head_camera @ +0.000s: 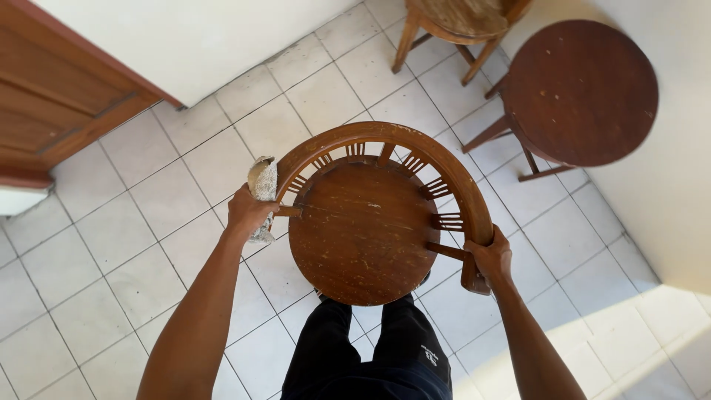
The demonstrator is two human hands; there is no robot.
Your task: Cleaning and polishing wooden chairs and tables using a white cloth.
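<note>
Left hand [248,211] (with rag [263,185]) — right hand [490,259] — seemingly grip chair [363,230].

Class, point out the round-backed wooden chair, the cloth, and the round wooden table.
Chair [363,237], head view, on its round seat.
Cloth [262,180], head view, on the bunched part above the left hand [248,211].
Table [581,89], head view, on its top.
</note>
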